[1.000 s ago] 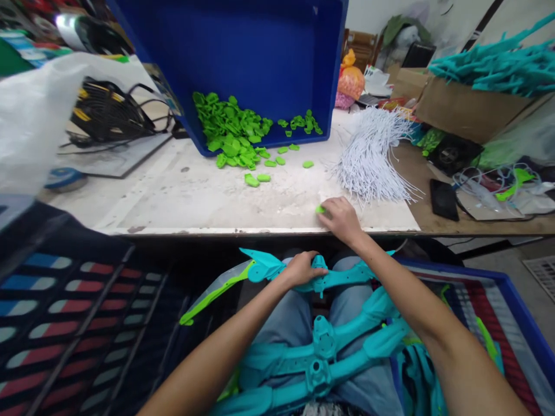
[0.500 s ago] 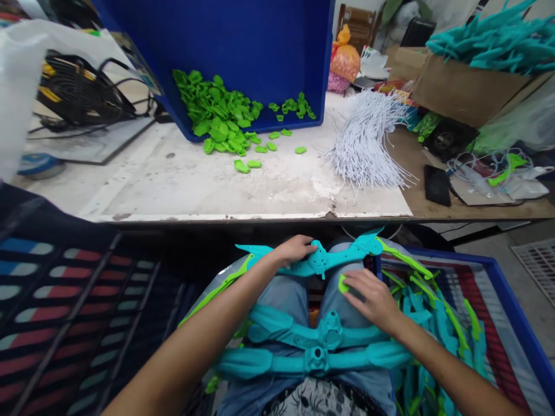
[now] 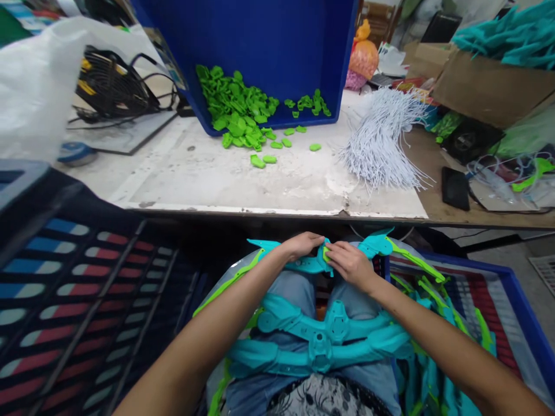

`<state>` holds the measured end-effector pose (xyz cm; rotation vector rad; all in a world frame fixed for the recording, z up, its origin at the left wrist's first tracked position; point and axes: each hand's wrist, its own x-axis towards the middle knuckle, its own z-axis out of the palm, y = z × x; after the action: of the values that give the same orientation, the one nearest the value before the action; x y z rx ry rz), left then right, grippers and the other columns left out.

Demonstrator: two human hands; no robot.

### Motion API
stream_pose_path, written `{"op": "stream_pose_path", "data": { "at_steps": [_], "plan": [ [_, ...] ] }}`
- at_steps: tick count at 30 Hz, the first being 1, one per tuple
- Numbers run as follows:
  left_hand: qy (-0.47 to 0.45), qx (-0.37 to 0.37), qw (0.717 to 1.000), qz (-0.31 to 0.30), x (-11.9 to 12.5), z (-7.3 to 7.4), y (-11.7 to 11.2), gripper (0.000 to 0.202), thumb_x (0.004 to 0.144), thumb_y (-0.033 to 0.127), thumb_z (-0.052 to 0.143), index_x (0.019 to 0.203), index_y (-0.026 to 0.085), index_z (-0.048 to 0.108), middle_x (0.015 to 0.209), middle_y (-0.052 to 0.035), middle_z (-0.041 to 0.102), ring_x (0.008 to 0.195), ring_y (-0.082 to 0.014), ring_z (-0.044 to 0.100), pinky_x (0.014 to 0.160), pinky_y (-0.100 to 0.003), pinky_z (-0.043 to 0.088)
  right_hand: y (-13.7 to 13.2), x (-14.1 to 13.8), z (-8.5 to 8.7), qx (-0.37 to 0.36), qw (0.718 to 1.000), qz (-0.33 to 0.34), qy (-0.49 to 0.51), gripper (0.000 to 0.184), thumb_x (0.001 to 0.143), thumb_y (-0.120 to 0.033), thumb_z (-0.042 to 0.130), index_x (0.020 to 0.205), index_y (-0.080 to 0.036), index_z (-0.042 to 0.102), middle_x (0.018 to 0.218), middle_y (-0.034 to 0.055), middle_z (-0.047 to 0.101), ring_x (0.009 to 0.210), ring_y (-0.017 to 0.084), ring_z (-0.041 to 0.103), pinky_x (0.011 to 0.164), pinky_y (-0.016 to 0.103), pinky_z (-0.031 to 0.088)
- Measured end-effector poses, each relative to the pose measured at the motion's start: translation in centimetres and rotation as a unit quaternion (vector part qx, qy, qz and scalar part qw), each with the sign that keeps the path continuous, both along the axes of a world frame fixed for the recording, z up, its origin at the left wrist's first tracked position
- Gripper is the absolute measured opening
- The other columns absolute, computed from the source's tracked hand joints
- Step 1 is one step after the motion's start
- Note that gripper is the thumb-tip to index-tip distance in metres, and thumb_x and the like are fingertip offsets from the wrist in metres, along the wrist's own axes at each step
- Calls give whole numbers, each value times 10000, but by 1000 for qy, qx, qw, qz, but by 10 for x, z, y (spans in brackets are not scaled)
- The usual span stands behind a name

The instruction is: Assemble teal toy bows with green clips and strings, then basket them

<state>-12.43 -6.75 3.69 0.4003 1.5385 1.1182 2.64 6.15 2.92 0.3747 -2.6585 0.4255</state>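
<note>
My left hand (image 3: 301, 244) grips a teal plastic bow-shaped toy part (image 3: 373, 245) with green tips, held across my knees below the table edge. My right hand (image 3: 349, 264) pinches a small green plastic piece (image 3: 325, 253) against the middle of that teal part. Two more teal bow parts (image 3: 323, 341) lie on my lap. A tilted blue crate (image 3: 269, 52) on the table spills several small green pieces (image 3: 236, 112) onto the tabletop.
A bundle of white strings (image 3: 381, 141) lies right of the crate, beside a black phone (image 3: 455, 188). A cardboard box (image 3: 489, 86) of teal parts stands far right. A blue bin (image 3: 503, 289) of finished bows is at my right, a striped bag (image 3: 78, 300) at my left, a fan (image 3: 110, 86) behind.
My right hand took a green piece from the table edge, carried it down to my lap, and now presses it onto the centre of the teal part my left hand holds.
</note>
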Motion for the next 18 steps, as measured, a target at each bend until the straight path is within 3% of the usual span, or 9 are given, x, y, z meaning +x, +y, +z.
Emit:
{"op": "stream_pose_path", "data": {
  "at_steps": [5,8,12,15,18],
  "plan": [
    [38,41,998,-39,0,0,-4,503,666,578,678,847,109,661,640,32,538,636,-113,450,606,-232,347,-3,-4,0,-64,993,-57,-77,186,885,-247,596,1062,-194,626,1051,88,687,972,246,614,829,384,524],
    [110,62,990,-59,1,-2,-7,537,615,589,694,833,99,653,575,58,446,579,-96,373,532,-221,279,-7,-5,0,-157,969,-129,-140,385,807,-230,676,1170,-213,547,1070,76,676,979,243,631,835,386,520],
    [140,73,987,-36,6,-8,-8,488,655,505,650,915,92,658,629,36,509,602,-107,418,538,-214,322,-4,-16,2,-247,923,-173,-240,639,704,-229,743,1281,-234,466,1193,80,628,984,235,641,832,373,518],
    [166,61,984,-32,8,-13,-7,429,691,425,615,950,86,659,670,15,566,623,-122,479,545,-213,370,0,-28,4,-252,890,-193,-327,705,641,-248,788,1282,-209,498,1081,82,672,978,250,642,814,361,511],
    [192,47,980,-38,6,-14,-5,361,712,343,612,961,87,659,723,-8,625,669,-149,548,585,-226,430,-3,-34,8,-215,883,-209,-361,703,636,-266,791,1281,-212,516,1014,63,686,967,254,639,809,357,497]
  ]
}}
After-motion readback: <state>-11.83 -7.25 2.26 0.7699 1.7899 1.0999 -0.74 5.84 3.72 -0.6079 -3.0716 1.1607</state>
